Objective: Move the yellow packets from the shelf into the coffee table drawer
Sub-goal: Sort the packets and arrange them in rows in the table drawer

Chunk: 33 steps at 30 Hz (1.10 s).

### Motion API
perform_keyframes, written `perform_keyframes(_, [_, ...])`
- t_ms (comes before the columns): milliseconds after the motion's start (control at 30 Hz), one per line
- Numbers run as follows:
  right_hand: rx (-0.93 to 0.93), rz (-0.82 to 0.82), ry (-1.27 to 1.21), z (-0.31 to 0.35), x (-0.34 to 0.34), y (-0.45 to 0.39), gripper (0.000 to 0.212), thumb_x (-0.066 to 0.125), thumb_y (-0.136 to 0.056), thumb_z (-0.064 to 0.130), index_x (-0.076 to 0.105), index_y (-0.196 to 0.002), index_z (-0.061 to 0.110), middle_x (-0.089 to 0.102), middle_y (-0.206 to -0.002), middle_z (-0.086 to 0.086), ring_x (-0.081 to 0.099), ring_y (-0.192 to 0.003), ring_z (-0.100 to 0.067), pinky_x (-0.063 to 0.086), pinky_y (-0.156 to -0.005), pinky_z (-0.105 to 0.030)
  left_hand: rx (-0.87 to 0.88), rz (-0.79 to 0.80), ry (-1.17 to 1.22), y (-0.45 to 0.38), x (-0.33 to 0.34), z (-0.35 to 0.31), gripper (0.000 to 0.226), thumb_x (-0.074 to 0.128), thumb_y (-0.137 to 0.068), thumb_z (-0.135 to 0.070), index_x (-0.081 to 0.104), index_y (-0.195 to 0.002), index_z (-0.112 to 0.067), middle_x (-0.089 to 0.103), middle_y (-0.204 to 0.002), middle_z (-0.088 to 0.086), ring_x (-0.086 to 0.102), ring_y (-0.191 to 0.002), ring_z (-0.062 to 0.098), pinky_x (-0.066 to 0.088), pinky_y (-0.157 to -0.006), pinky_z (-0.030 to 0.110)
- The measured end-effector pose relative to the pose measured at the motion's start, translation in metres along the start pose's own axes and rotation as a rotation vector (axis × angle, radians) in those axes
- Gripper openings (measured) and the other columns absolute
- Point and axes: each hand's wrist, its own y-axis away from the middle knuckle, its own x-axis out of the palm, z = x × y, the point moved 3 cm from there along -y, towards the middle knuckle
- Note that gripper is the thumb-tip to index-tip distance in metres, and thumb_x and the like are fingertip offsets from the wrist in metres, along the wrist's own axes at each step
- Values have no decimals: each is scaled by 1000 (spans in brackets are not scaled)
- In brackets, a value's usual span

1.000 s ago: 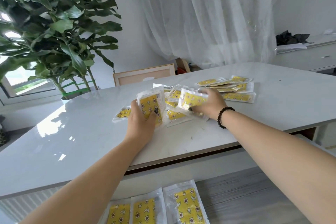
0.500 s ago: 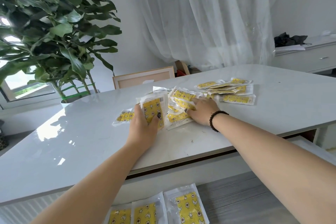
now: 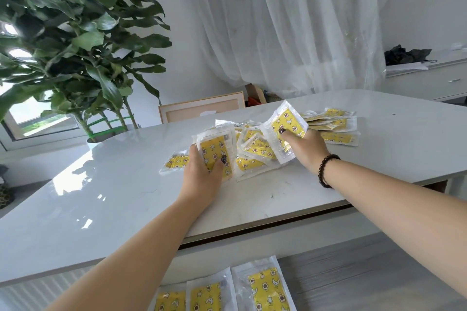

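Note:
Several yellow packets in clear wrappers lie heaped on the white tabletop [image 3: 101,204]. My left hand [image 3: 202,177] grips one packet [image 3: 214,151], thumb on its face, tilted up off the table. My right hand [image 3: 305,149] pinches another packet [image 3: 285,129] and holds it lifted above the pile [image 3: 255,151]. More packets are stacked at the back right [image 3: 336,126], and one lies alone at the left [image 3: 174,161]. Three packets [image 3: 265,288] lie side by side in the open drawer [image 3: 353,283] below the table's front edge.
A big leafy plant [image 3: 75,40] stands at the left behind the table. White curtains hang at the back, a wooden frame [image 3: 202,108] leans beyond the far edge, and a white cabinet [image 3: 429,78] with dark cloth on it is at the right.
My right hand, which lay flat on the pile half a second ago, has taken a packet and raised it. My left hand keeps its packet in about the same place.

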Motion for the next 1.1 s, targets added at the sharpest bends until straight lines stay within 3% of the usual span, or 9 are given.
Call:
perform_keyframes(67, [42, 59, 75, -3, 11, -6, 39, 62, -86, 42, 59, -90, 3, 51, -77, -6, 48, -65, -19, 38, -59, -27, -2, -3, -2, 0, -1, 0, 30, 59, -92, -11, 39, -108, -25, 53, -93, -13, 55, -92, 16, 47, -78, 32])
perform_keyframes(133, [76, 105, 277, -5, 20, -11, 58, 61, -84, 51, 57, -116, 3, 59, -103, -10, 59, -92, -25, 48, -77, -31, -8, 2, -6, 0, 0, 0, 29, 60, -91, -11, 40, -107, -24, 54, -92, -14, 56, -92, 18, 50, -79, 35])
perform_keyframes(267, [57, 127, 569, -5, 33, -13, 56, 61, -76, 61, 61, -108, 15, 62, -102, -5, 61, -95, -26, 52, -82, -34, -11, 3, 3, 0, -1, 1, 30, 60, -92, -11, 40, -107, -26, 54, -92, -18, 57, -92, 17, 50, -79, 35])
perform_keyframes(467, [-6, 170, 426, -8, 31, -11, 39, 69, -67, 41, 64, -100, 20, 66, -97, -1, 64, -88, -22, 55, -70, -31, -7, 3, -4, 2, -1, -1, 29, 60, -92, -11, 39, -108, -24, 52, -90, -18, 55, -91, 16, 44, -77, 31])
perform_keyframes(600, [36, 225, 394, -4, 26, -16, 74, 80, -62, 32, 48, -128, 23, 55, -123, 1, 56, -107, -19, 51, -84, -31, -6, -4, 0, 1, 0, 0, 30, 61, -91, -10, 40, -109, -23, 52, -91, -16, 56, -93, 18, 46, -77, 31])
perform_keyframes(700, [137, 378, 491, 6, 19, -21, 92, 87, -58, 31, 43, -137, 15, 53, -128, -1, 54, -115, -20, 47, -97, -33, 5, -16, -8, 0, 0, 1, 30, 61, -91, -10, 40, -108, -23, 52, -90, -17, 56, -92, 19, 45, -76, 31])
perform_keyframes(833, [168, 471, 735, 19, 12, -15, 79, 86, -57, 42, 53, -122, 12, 59, -114, -1, 59, -104, -20, 50, -90, -30, 5, -18, -6, -2, 0, 2, 31, 62, -90, -9, 41, -108, -24, 52, -91, -16, 56, -92, 18, 47, -79, 32])
perform_keyframes(1033, [39, 212, 292, 3, 23, 4, 62, 72, -78, 36, 44, -126, 9, 56, -115, -3, 57, -100, -21, 48, -67, -29, 39, -45, 4, 1, -2, -1, 30, 61, -91, -10, 41, -104, -26, 53, -90, -20, 56, -93, 18, 47, -80, 33])
perform_keyframes(1100, [-8, 109, 97, 1, 22, 10, 55, 64, -86, 40, 45, -125, 7, 60, -112, -6, 59, -96, -24, 48, -71, -31, 66, -63, 8, 3, -3, -4, 29, 60, -92, -10, 40, -104, -27, 52, -90, -22, 55, -92, 18, 47, -81, 33])
